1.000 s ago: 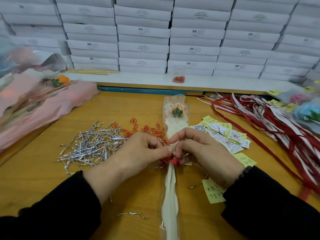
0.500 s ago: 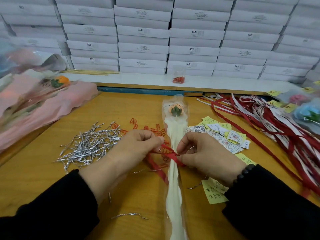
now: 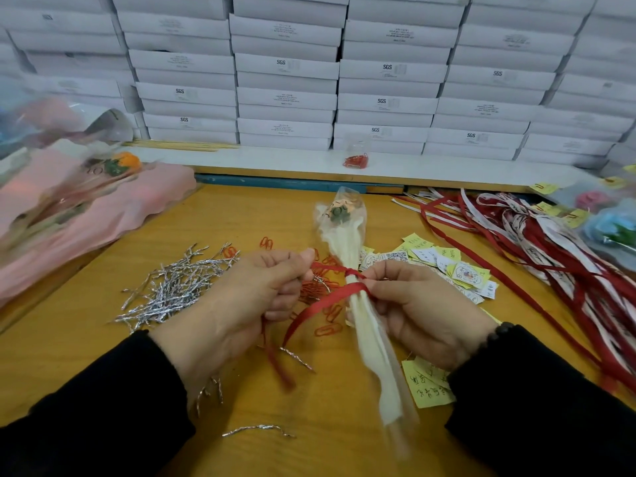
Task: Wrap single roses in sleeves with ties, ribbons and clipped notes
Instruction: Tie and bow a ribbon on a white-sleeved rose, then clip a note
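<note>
One sleeved rose (image 3: pixel 347 242) lies lengthwise at the centre of the table (image 3: pixel 86 342), head pointing away from the person, stem end toward the near edge. The head sits inside a clear sleeve; the lower part is wrapped in cream paper. The near end of the sleeve is blurred.

One red ribbon (image 3: pixel 330 297) is looped around the stem at mid-length, directly between the two hands. Two strands run from the loop toward the left hand; one tail hangs down to the table below that hand.

Left hand (image 3: pixel 254 297): positioned just left of the stem, fingers curled, pinching the ribbon strands between thumb and fingers.

Right hand (image 3: pixel 423 311): positioned just right of the stem, touching the sleeve, fingertips pinching the ribbon at the loop. Both sleeves are black; a dark bead bracelet is on the right wrist.

Surrounding items:

- Red paper clips (image 3: pixel 327 321): a loose scatter under and behind the ribbon; count cannot be told.
- Silver ties (image 3: pixel 172 287): one pile left of the left hand, plus at least three single ties near the front edge.
- Notes (image 3: pixel 447 270): one pile of yellow and white slips right of the rose; further yellow notes under the right wrist.
- Ribbons (image 3: pixel 550 256): one heap of red and white strands, far right.
- Finished roses (image 3: pixel 113 170): a stack on pink wrapping, far left, blurred.
- One small bag of clips (image 3: pixel 356 156) on the white ledge behind the table.
- White boxes (image 3: pixel 285 98) stacked in several columns along the back.
</note>
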`<state>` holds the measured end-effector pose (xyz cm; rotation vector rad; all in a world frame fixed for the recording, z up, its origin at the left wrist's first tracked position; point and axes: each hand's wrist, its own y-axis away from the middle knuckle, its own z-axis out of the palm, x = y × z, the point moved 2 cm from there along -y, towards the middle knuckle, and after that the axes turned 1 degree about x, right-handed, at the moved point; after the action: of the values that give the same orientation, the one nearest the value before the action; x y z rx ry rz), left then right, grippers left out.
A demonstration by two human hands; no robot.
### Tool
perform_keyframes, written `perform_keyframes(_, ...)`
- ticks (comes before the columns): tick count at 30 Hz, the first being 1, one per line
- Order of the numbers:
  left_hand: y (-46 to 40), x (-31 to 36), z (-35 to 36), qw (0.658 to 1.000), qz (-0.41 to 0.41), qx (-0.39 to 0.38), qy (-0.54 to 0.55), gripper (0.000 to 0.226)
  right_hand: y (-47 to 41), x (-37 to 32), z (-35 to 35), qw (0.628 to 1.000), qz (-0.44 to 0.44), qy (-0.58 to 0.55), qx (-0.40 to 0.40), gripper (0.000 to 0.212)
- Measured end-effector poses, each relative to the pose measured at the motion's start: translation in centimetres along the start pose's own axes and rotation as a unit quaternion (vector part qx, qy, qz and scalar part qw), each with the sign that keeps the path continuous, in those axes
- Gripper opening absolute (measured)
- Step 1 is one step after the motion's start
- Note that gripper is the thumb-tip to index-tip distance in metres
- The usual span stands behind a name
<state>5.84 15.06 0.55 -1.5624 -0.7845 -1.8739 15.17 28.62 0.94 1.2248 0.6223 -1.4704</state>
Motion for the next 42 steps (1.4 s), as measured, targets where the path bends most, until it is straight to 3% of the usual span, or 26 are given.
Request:
perform_keyframes(3, 0.3, 0.1, 0.1, 0.997, -0.043, -0.049, -0.036, 0.027, -0.1, 0.4, 0.1, 1.0, 0.008, -0.019, 0.014, 0.022)
perform_keyframes(6, 0.3, 0.1, 0.4, 0.995, -0.057, -0.084, -0.003, 0.025, -0.2, 0.8, 0.0, 0.995, -0.018, 0.099, 0.022, 0.017)
perform_keyframes(9, 0.1, -0.1, 0.6, 0.996, -0.025, -0.058, 0.065, 0.022, 0.0, 1.0, 0.2, 0.964, -0.064, 0.259, 0.011, 0.013)
perform_keyframes(13, 0.2, -0.4, 0.9, 0.999, 0.034, 0.008, 0.035, 0.015, 0.1, 1.2, 0.8, 0.937, -0.094, 0.338, -0.014, 0.009)
perform_keyframes(18, 0.2, -0.3, 1.0, 0.972, 0.136, 0.102, -0.16, 0.01, 0.0, 1.3, 0.6, 0.948, -0.079, 0.308, -0.028, 0.005)
perform_keyframes(21, 0.0, -0.4, 0.9, 0.949, 0.151, 0.119, -0.251, 0.014, -0.1, 1.3, 0.2, 0.968, -0.066, 0.243, -0.018, 0.009)
perform_keyframes(26, -0.2, -0.4, 0.4, 0.943, 0.143, 0.125, -0.273, 0.021, -0.2, 1.1, 0.4, 0.998, -0.028, 0.038, -0.028, 0.019)
perform_keyframes(28, -0.2, -0.4, 0.5, 0.939, 0.142, 0.115, -0.29, 0.023, -0.1, 1.0, 0.7, 0.997, 0.001, -0.063, -0.031, 0.021)
perform_keyframes(31, 0.0, -0.4, 0.7, 0.934, 0.141, 0.11, -0.31, 0.027, 0.0, 0.9, 1.0, 0.992, 0.029, -0.119, -0.038, 0.027)
perform_keyframes(36, 0.1, -0.4, 0.9, 0.936, 0.141, 0.107, -0.303, 0.027, 0.2, 0.8, 1.3, 0.991, 0.073, -0.091, -0.072, 0.035)
perform_keyframes(39, 0.1, -0.6, 1.2, 0.936, 0.14, 0.103, -0.307, 0.024, 0.3, 0.7, 1.4, 0.995, 0.053, -0.046, -0.076, 0.031)
perform_keyframes(42, 0.0, -0.8, 1.0, 0.936, 0.133, 0.107, -0.308, 0.016, 0.6, -0.1, 0.7, 0.989, 0.0, 0.138, -0.056, 0.03)
